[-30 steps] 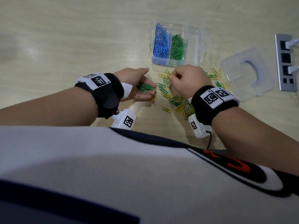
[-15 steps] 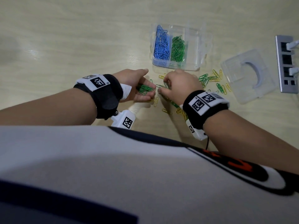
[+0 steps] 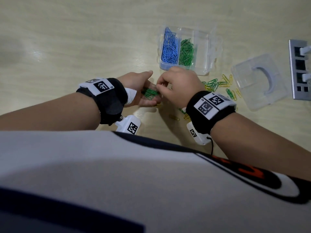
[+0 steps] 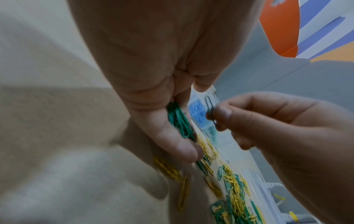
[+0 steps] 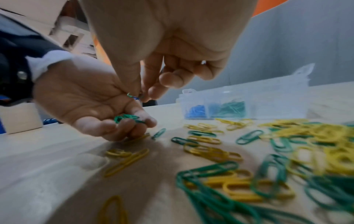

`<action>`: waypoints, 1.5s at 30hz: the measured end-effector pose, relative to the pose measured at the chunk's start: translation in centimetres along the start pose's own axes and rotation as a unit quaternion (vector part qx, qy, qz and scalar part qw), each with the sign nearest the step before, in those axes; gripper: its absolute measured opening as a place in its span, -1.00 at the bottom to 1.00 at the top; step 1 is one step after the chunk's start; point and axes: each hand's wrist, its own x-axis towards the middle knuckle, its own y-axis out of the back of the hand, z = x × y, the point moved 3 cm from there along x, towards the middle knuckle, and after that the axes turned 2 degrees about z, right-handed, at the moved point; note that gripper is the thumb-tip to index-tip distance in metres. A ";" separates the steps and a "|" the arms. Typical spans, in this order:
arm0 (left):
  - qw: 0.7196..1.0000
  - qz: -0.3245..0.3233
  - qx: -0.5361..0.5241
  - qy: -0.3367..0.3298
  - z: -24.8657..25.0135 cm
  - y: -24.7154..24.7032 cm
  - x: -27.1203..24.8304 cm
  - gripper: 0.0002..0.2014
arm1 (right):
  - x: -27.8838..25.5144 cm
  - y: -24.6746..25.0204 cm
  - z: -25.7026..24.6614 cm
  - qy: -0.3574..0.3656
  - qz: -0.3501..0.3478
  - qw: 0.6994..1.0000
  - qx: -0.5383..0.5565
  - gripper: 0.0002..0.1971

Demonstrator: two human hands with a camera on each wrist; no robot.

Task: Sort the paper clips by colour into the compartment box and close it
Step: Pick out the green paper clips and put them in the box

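Paper clips [image 3: 217, 85], green and yellow, lie mixed on the surface beside the box [image 3: 204, 52]; right hand [image 3: 180, 86] pinches one green clip over the left hand [image 3: 139, 89] cupping a green bunch, due next for the green compartment.

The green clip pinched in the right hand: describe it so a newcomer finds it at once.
Start at the clear compartment box on the table, then drop to the two hands just below it. The right hand pinches one green clip over the left hand. Unlike the green bundle in that palm, it is single and held at the fingertips.
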 end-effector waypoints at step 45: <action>1.000 -0.024 0.016 -0.004 -0.1 -0.4 -0.4 -0.50 | -2.1 -0.8 4.5 -0.163 -0.023 0.983 -0.077 -0.86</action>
